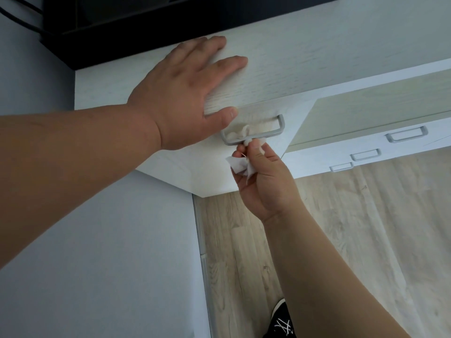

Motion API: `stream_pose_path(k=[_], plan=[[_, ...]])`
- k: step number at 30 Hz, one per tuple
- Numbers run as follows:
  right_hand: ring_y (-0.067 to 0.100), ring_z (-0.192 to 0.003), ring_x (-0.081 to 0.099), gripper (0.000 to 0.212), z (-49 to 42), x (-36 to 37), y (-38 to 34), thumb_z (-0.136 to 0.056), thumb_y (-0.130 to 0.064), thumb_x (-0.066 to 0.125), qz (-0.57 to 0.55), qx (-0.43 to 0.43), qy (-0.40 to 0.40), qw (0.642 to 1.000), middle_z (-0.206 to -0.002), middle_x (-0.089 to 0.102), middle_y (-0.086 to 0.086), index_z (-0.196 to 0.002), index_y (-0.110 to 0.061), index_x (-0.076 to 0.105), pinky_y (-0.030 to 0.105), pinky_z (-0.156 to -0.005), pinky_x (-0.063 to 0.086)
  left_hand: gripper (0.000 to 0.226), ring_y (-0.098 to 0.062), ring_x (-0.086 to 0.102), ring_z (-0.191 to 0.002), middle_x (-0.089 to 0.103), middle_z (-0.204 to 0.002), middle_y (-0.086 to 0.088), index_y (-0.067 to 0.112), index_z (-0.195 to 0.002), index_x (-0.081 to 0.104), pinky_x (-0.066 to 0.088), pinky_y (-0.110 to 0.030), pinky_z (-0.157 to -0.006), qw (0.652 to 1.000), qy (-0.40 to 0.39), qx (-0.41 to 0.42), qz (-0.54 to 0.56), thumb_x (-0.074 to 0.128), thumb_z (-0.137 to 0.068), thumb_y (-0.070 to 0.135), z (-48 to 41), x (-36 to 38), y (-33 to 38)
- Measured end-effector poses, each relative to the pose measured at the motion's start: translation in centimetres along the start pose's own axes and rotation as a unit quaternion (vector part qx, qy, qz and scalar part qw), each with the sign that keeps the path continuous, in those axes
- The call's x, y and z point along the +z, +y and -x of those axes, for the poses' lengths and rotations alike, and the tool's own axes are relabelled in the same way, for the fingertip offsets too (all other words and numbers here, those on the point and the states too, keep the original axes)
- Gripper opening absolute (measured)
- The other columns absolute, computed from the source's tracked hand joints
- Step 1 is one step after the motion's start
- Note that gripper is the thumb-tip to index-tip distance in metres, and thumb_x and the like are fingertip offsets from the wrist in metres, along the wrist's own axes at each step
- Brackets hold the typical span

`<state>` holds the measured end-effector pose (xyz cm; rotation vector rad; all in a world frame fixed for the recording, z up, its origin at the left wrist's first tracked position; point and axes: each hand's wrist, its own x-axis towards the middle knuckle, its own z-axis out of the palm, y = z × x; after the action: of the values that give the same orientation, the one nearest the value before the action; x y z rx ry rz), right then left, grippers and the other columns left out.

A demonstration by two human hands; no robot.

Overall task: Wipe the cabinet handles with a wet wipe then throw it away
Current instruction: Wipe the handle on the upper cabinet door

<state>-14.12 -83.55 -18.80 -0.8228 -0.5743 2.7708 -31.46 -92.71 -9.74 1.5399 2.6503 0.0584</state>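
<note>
Directly above the grey handle (268,134) runs the front edge of the cabinet (317,57) top. The left hand (185,93) lies flat there, fingers (219,47) straight and holding nothing, with the thumb over the edge just up and left of the handle. Further back from the handle, a black unit (146,20) sits on the cabinet's rear corner. Left of the handle the cabinet ends at a corner against the pale wall (97,240). Below the handle there is open wooden floor (341,228), with a black shoe (280,320) far below. Right of the handle the cabinet steps down to a lower section, where three more handles (406,134) sit well apart from the first.

The wet wipe (238,165) passes behind the handle's bar near its left half and comes out beneath it. The right hand (263,181), just below the bar, pinches the wipe between thumb and curled fingers (258,148). Its loose white end hangs at the palm side, left of the knuckles.
</note>
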Motion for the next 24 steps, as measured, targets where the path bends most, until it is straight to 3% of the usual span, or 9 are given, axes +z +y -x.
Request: stream_pose_path(k=[7, 12, 17, 24], plan=[[0.007, -0.073, 0.063, 0.014, -0.3, -1.2, -1.7, -0.098, -0.016, 0.057, -0.022, -0.046, 0.007, 0.999, -0.079, 0.067, -0.001, -0.092, -0.012, 0.069, 0.021, -0.074, 0.056, 0.08, -0.027, 0.011, -0.159, 0.013, -0.173, 0.003, 0.044, -0.161, 0.019, 0.02, -0.05, -0.128, 1.0, 0.002, 0.004, 0.001, 0.032, -0.088, 0.073, -0.1, 0.0, 0.0], [0.009, -0.075, 0.059, 0.009, -0.5, -0.2, 0.7, -0.101, -0.014, 0.056, 0.068, -0.011, -0.033, 0.997, -0.081, 0.063, 0.0, -0.107, -0.012, 0.063, 0.022, -0.077, 0.052, 0.08, -0.027, 0.011, -0.159, 0.013, -0.173, 0.002, 0.043, -0.162, 0.019, 0.019, -0.05, -0.128, 1.0, 0.002, 0.005, -0.001, 0.032, -0.088, 0.073, -0.1, 0.1, 0.0], [0.008, -0.075, 0.058, 0.008, -0.7, -1.0, 0.0, -0.097, -0.018, 0.058, 0.007, -0.029, -0.015, 0.999, -0.083, 0.063, -0.001, -0.104, -0.015, 0.062, 0.021, -0.078, 0.053, 0.08, -0.027, 0.011, -0.159, 0.013, -0.173, 0.002, 0.043, -0.162, 0.019, 0.02, -0.051, -0.128, 1.0, 0.002, 0.004, 0.0, 0.032, -0.088, 0.074, -0.2, 0.0, 0.0], [0.011, -0.075, 0.059, 0.011, -0.4, 0.7, 2.5, -0.106, -0.011, 0.053, 0.098, -0.025, -0.015, 0.995, -0.085, 0.063, 0.002, -0.099, -0.013, 0.061, 0.026, -0.076, 0.052, 0.08, -0.027, 0.01, -0.159, 0.011, -0.173, 0.003, 0.044, -0.162, 0.018, 0.017, -0.048, -0.129, 1.0, 0.001, 0.0, -0.007, 0.032, -0.089, 0.072, -0.1, 0.1, -0.1]])
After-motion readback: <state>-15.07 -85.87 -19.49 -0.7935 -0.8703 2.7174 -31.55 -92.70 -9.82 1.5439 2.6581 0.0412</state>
